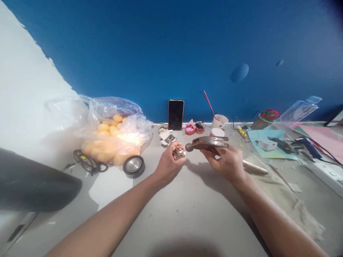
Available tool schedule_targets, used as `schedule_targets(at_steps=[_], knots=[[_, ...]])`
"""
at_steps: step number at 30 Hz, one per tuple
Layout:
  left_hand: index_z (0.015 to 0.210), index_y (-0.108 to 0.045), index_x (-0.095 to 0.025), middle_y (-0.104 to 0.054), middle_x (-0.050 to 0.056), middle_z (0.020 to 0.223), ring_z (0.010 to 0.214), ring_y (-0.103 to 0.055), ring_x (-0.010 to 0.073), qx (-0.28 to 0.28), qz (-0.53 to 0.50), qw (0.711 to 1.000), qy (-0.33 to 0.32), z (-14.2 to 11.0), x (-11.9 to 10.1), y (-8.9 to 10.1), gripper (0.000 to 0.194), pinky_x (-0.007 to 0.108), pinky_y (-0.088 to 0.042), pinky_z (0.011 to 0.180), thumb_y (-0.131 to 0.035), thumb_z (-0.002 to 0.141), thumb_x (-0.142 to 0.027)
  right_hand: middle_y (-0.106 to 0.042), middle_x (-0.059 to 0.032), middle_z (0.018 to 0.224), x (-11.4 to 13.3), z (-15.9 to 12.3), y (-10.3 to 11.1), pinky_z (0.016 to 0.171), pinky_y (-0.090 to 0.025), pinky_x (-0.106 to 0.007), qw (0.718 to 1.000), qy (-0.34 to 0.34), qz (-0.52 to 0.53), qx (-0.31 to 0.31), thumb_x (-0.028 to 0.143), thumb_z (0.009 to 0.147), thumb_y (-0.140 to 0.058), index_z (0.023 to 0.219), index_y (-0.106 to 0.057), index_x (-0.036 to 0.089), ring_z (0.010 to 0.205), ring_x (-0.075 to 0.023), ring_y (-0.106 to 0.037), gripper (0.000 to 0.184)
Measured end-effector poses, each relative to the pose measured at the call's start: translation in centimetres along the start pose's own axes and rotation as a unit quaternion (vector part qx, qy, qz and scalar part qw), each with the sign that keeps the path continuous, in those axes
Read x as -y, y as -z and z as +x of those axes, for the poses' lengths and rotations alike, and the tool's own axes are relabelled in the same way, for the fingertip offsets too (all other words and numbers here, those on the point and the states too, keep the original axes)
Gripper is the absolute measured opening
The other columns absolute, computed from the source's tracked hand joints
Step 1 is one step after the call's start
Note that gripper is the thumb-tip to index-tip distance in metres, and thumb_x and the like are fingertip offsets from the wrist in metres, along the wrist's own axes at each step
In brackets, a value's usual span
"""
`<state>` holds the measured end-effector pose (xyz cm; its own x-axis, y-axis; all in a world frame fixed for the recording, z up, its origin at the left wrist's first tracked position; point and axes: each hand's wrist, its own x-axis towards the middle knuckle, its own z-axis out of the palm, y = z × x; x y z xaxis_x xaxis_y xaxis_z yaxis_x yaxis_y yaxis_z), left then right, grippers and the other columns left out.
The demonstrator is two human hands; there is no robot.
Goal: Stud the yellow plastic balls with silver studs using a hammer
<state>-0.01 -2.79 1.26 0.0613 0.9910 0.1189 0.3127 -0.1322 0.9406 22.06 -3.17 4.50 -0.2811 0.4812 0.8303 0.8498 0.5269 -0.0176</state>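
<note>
My left hand (169, 160) pinches a small, shiny round object (180, 153) covered in metallic bits, a little above the table. In my right hand (229, 162) is a claw hammer (206, 142), gripped near its head, with the handle running back to the right. The hammer's striking face is just right of the shiny object; whether the two touch, I cannot tell. A small open white box (168, 137) of metal pieces lies behind my left hand. Beyond it are two small red cups, a pink-filled one (190, 128) and a dark-filled one (199, 127).
A clear plastic bag of yellow balls (114, 130) sits at the left, near a round black-rimmed disc (133, 165). A phone (176, 114) leans on the blue wall. Paper cup (219, 121), cloth (284, 200), coloured papers (259, 137) and a clear bottle (298, 110) occupy the right.
</note>
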Motion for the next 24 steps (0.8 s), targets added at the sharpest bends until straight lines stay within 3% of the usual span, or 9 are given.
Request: schedule_targets(at_steps=[6,10,15,20,24], knots=[[0.121,-0.065,-0.021,-0.076,0.006,0.118,0.090,-0.064,0.0188,0.002,-0.003,1.000,0.000,-0.10,-0.23,-0.02,0.053,0.034,-0.051,0.086,-0.068,0.069,-0.010,-0.073,-0.0040,0.066,-0.17,-0.24,-0.25,0.056,-0.038,-0.027,0.999,0.008,0.001,0.050,0.046,0.100,-0.060,0.085,-0.075,0.019,0.057,-0.0167,-0.064,0.035],[0.113,-0.067,-0.021,-0.075,0.005,0.117,0.089,-0.064,0.0184,0.007,0.000,1.000,-0.027,-0.10,-0.21,0.00,0.043,0.033,-0.050,0.085,-0.067,0.072,-0.012,-0.074,-0.0044,0.066,-0.29,-0.14,-0.14,0.058,-0.041,-0.027,1.000,-0.015,-0.013,0.011,0.045,0.099,-0.062,0.087,-0.077,0.019,0.058,-0.0169,-0.066,0.032],[0.128,-0.060,-0.022,-0.076,0.008,0.123,0.101,-0.067,0.0225,0.012,-0.035,0.999,0.002,0.07,0.27,-0.11,0.061,0.036,-0.049,0.092,-0.069,0.069,-0.008,-0.073,-0.0038,0.064,-0.06,-0.02,-0.22,0.055,-0.038,-0.027,0.998,-0.002,0.017,0.053,0.045,0.101,-0.060,0.081,-0.074,0.018,0.054,-0.0160,-0.064,0.036],[0.127,-0.062,-0.022,-0.075,0.008,0.126,0.106,-0.067,0.0241,0.004,-0.035,0.999,-0.015,0.20,0.45,-0.02,0.058,0.035,-0.049,0.091,-0.072,0.071,-0.009,-0.074,-0.0046,0.067,-0.12,-0.04,-0.10,0.058,-0.040,-0.027,0.999,-0.021,0.013,0.021,0.044,0.099,-0.063,0.087,-0.076,0.019,0.058,-0.0166,-0.066,0.031],[0.129,-0.062,-0.022,-0.076,0.009,0.125,0.101,-0.068,0.0226,0.001,-0.051,0.999,-0.001,0.12,0.58,-0.12,0.062,0.036,-0.050,0.091,-0.071,0.070,-0.008,-0.076,-0.0048,0.071,-0.28,-0.26,-0.22,0.058,-0.039,-0.027,0.998,0.007,0.027,0.064,0.044,0.100,-0.061,0.091,-0.077,0.019,0.061,-0.0169,-0.066,0.032]])
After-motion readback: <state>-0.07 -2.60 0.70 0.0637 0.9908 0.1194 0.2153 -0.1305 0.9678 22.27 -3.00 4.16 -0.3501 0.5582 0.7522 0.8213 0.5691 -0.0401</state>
